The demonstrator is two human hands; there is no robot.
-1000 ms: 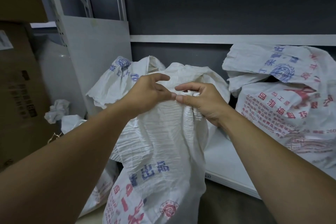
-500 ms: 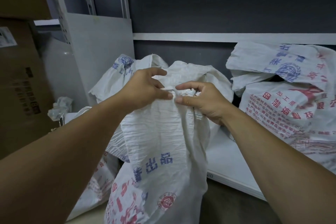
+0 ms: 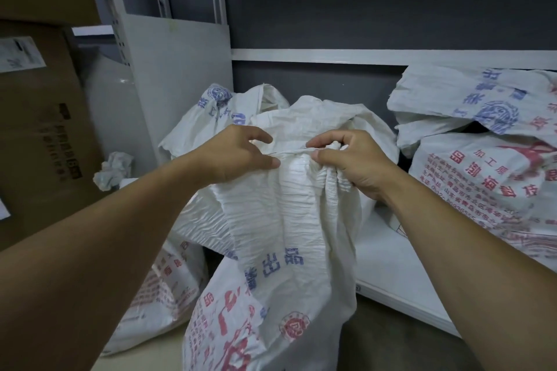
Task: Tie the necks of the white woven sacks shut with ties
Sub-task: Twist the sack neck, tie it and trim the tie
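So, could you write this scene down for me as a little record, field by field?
Place: white shelf, with a cardboard box on the left
Main item: front sack, white woven, printed, standing
Left hand: pinches one end of a thin tie
Right hand: grips the bunched sack neck
Tie state: stretched between the hands, no knot visible
Other sacks: rear sack behind the front one, shelf sacks on the right

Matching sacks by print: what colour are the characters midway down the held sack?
Blue characters; head view shows them.
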